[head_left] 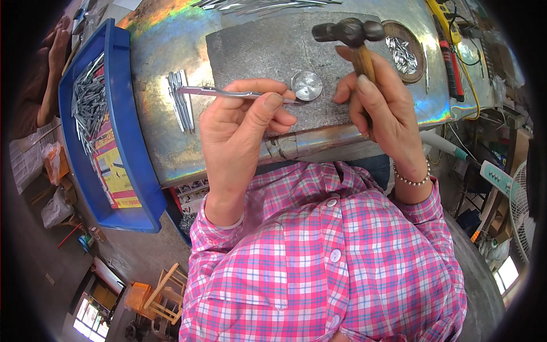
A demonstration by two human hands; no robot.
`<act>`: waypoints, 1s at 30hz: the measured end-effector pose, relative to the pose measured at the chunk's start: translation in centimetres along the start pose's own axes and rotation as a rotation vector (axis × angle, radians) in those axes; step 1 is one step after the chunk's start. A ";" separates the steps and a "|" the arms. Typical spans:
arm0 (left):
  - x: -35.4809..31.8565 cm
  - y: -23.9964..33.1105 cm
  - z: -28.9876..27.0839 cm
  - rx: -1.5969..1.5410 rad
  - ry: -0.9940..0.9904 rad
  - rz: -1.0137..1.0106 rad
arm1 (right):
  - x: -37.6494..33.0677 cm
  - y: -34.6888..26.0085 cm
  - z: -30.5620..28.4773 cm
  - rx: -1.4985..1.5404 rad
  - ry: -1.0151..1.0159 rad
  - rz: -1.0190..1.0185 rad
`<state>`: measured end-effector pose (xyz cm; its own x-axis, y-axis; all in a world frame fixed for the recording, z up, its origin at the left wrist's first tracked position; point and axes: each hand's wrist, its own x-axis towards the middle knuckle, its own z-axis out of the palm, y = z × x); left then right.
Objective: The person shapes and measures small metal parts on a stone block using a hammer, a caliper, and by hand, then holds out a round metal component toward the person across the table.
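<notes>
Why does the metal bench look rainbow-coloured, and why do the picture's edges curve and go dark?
In the head view, bright light glares off the metal bench, giving rainbow sheen; the fisheye lens bends the blue tray and blackens the corners. The left hand, right hand and hammer look sharp.

A metalworking workshop: a scorched steel surface [171, 114] with a hammer [350, 34] at one o'clock, and a blue tray [122, 114] of metal strips [88, 108] at nine o'clock.
</notes>
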<state>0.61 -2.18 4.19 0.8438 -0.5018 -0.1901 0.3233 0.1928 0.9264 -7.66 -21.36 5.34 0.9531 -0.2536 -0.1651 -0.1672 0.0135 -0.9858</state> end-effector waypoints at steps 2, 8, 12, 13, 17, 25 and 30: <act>0.2 0.0 0.3 0.061 -0.023 0.029 | -0.4 0.0 -0.6 -0.037 -0.001 0.013; 1.0 -0.5 1.0 0.175 -0.054 0.080 | -0.1 0.9 -0.9 -0.121 0.019 -0.036; 1.2 -0.8 0.9 0.224 -0.075 0.105 | -0.2 1.2 -0.9 -0.130 0.031 -0.030; 1.1 -0.7 1.0 0.254 -0.076 0.119 | -0.2 1.1 -0.9 -0.128 0.032 -0.030; 1.1 -0.6 1.1 0.331 -0.076 0.147 | -0.1 1.3 -0.9 -0.180 0.037 -0.060; 1.3 -0.7 1.4 0.454 -0.075 0.206 | -0.1 1.6 -1.0 -0.176 0.065 -0.080; 1.2 -0.3 2.1 0.793 -0.085 0.351 | 0.0 1.9 -1.3 -0.183 0.035 -0.083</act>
<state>0.68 -4.60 4.40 0.7938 -0.5907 0.1450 -0.3699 -0.2796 0.8860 -8.33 -22.59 3.51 0.9566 -0.2803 -0.0792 -0.1345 -0.1838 -0.9737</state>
